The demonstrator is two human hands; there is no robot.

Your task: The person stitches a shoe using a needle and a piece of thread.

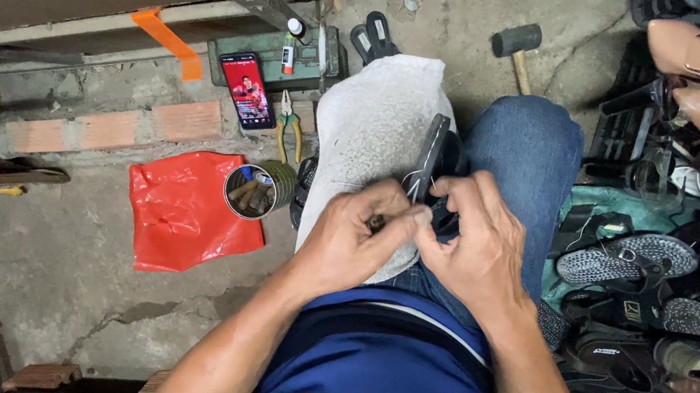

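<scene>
A dark shoe (pixel 436 156) stands on edge between my knees, its sole turned left against a white cloth (pixel 374 124) laid over my left thigh. My left hand (pixel 354 238) pinches a small dark tool at the shoe's near end. My right hand (pixel 475 247) is closed on the shoe beside it, fingers curled over the upper. The two hands touch at the fingertips. What the tool is stays hidden by the fingers.
On the concrete floor to the left lie a red plastic bag (pixel 180 210), a tin of tools (pixel 250 191), pliers (pixel 288 130) and a phone (pixel 247 89). A mallet (pixel 517 49) lies ahead. A heap of shoes and sandals (pixel 671 282) fills the right side.
</scene>
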